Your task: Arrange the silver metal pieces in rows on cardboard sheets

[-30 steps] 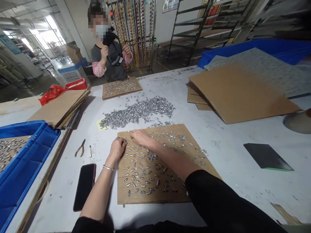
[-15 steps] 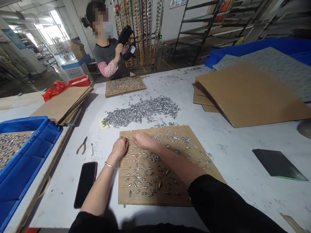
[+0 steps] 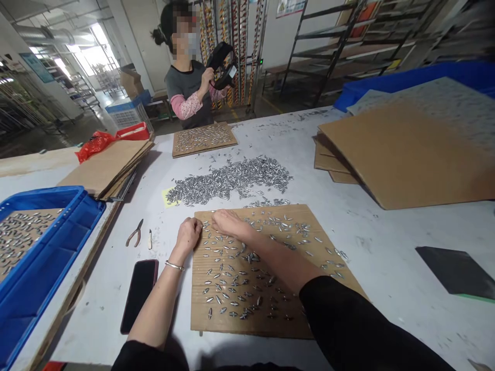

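A brown cardboard sheet point(image 3: 200, 320) lies in front of me, with many small silvery spindle-shaped metal pieces point(image 3: 233, 313) spread over it. My left hand point(image 3: 188, 234) rests by the sheet's upper left corner, its fingers curled together. Just right of it, my right hand point(image 3: 227, 224) reaches across the sheet's upper part, fingers bent down in a pinch close to the metal pieces. Whatever either set of fingertips holds is hidden or too small to name. Beyond the sheet lies a long heap of the same metal pieces point(image 3: 235, 178).
Left of the sheet lie pliers point(image 3: 134, 234), a small knife point(image 3: 150, 240) and a phone point(image 3: 139, 296). A blue crate point(image 3: 42, 281) stands at far left. Stacked cardboard point(image 3: 410, 159) and a dark plate point(image 3: 456, 270) are on the right. A person point(image 3: 191, 93) across the table holds a black object point(image 3: 221, 67).
The view has shifted slightly, so most things sit a little farther right. Both my hands stay at the sheet's upper left, with only slight finger movement.
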Demonstrator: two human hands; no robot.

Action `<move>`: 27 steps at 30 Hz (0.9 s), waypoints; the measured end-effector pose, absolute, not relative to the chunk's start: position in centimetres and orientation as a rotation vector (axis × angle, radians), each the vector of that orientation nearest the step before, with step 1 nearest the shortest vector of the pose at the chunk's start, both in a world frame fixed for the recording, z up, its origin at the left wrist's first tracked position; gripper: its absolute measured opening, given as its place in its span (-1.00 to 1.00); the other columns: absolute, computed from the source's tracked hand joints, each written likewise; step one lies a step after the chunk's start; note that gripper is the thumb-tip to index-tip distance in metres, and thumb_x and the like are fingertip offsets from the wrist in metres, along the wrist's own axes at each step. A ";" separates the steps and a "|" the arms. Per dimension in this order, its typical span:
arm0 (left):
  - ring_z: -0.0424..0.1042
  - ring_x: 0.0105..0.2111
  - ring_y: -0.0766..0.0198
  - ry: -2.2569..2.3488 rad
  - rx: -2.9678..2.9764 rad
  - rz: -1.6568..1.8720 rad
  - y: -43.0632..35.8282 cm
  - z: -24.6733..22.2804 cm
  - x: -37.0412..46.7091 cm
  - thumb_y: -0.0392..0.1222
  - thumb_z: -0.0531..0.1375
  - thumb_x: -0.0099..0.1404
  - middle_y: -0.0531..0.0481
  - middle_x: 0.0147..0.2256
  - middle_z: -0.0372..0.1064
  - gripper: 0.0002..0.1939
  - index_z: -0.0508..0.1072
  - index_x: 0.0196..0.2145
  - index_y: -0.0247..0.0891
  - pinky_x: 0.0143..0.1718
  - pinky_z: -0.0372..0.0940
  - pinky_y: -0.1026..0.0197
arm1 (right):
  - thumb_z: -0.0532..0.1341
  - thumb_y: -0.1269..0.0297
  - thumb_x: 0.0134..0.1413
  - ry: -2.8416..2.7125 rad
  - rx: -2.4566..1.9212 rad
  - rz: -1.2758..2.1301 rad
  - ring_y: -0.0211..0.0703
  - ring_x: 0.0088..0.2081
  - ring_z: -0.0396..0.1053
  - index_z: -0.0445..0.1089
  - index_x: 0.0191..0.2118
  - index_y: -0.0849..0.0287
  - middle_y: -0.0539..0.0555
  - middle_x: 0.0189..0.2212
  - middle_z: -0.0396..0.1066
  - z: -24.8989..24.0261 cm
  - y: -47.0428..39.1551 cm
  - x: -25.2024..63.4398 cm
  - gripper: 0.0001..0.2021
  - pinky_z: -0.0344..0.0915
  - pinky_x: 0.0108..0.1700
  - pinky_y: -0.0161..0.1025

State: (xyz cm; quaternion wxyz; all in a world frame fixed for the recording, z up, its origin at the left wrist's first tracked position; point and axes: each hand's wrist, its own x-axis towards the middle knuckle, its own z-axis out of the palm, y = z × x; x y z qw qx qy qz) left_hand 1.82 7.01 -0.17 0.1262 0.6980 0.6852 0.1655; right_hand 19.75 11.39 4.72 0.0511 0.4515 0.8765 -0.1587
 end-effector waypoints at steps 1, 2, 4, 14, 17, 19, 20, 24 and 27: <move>0.47 -0.28 0.17 1.980 2.035 0.480 7.1 -0.3 1.9 -0.31 0.12 0.35 -0.11 -0.29 0.49 -0.84 0.51 -0.30 -0.26 -0.16 0.31 0.17 | 0.11 0.36 0.30 2.691 1.368 -0.480 0.01 -0.11 0.52 0.57 -0.13 0.25 0.26 -0.15 0.57 4.7 11.6 19.7 -0.74 0.28 -0.15 -0.25; 0.47 -0.29 0.18 1.966 2.038 0.479 7.2 -0.5 2.0 -0.32 0.12 0.34 -0.10 -0.30 0.49 -0.84 0.51 -0.31 -0.26 -0.17 0.31 0.18 | 0.11 0.35 0.30 2.727 1.355 -0.475 0.01 -0.10 0.51 0.56 -0.12 0.23 0.25 -0.13 0.57 4.6 11.8 19.6 -0.74 0.28 -0.13 -0.25; 0.47 -0.29 0.18 1.954 2.044 0.479 7.5 -0.9 2.2 -0.33 0.12 0.33 -0.11 -0.31 0.49 -0.84 0.51 -0.33 -0.26 -0.17 0.30 0.18 | 0.11 0.34 0.31 2.798 1.313 -0.460 -0.01 -0.08 0.51 0.56 -0.10 0.20 0.22 -0.11 0.56 4.3 12.2 19.2 -0.74 0.27 -0.10 -0.25; 0.45 -0.27 0.16 1.969 2.073 0.554 7.3 -2.4 1.9 -0.32 0.05 0.40 -0.14 -0.27 0.43 -0.83 0.44 -0.25 -0.27 -0.13 0.32 0.13 | 0.03 0.37 0.35 2.798 1.270 -0.370 0.03 -0.10 0.51 0.54 -0.08 0.33 0.34 -0.10 0.55 3.1 12.6 18.5 -0.67 0.30 -0.06 -0.22; 0.44 -0.26 0.16 1.937 2.104 0.579 6.8 -2.5 2.0 -0.30 0.04 0.41 -0.12 -0.25 0.40 -0.83 0.44 -0.24 -0.25 -0.13 0.33 0.13 | 0.02 0.36 0.35 2.787 1.276 -0.365 0.04 -0.09 0.51 0.55 -0.10 0.32 0.34 -0.09 0.54 3.1 12.8 18.9 -0.67 0.30 -0.06 -0.21; 0.45 -0.25 0.17 1.913 2.115 0.591 6.5 -2.3 1.9 -0.32 0.06 0.40 -0.11 -0.25 0.39 -0.85 0.44 -0.24 -0.24 -0.13 0.33 0.15 | 0.01 0.35 0.36 2.794 1.295 -0.363 0.03 -0.09 0.51 0.55 -0.12 0.30 0.32 -0.10 0.55 3.1 13.0 19.1 -0.66 0.29 -0.07 -0.22; 0.45 -0.25 0.17 1.905 2.116 0.597 6.4 -2.2 1.9 -0.34 0.07 0.39 -0.10 -0.26 0.39 -0.85 0.43 -0.24 -0.24 -0.13 0.34 0.15 | 0.00 0.34 0.37 2.805 1.306 -0.363 0.02 -0.09 0.51 0.54 -0.12 0.29 0.31 -0.10 0.55 3.1 13.0 19.2 -0.65 0.29 -0.07 -0.22; 0.45 -0.27 0.18 1.916 2.099 0.617 5.8 -1.5 1.3 -0.35 0.07 0.38 -0.09 -0.28 0.40 -0.85 0.44 -0.27 -0.23 -0.16 0.33 0.16 | 0.04 0.30 0.35 2.820 1.314 -0.408 -0.02 -0.08 0.50 0.54 -0.10 0.25 0.27 -0.08 0.54 3.3 12.9 19.1 -0.69 0.28 -0.07 -0.23; 0.44 -0.30 0.18 1.951 2.078 0.620 5.7 -0.9 0.8 -0.36 0.09 0.36 -0.08 -0.30 0.41 -0.85 0.44 -0.30 -0.23 -0.19 0.33 0.16 | 0.11 0.30 0.31 2.729 1.348 -0.460 -0.01 -0.08 0.50 0.54 -0.11 0.24 0.27 -0.10 0.55 3.5 12.6 18.7 -0.73 0.28 -0.08 -0.24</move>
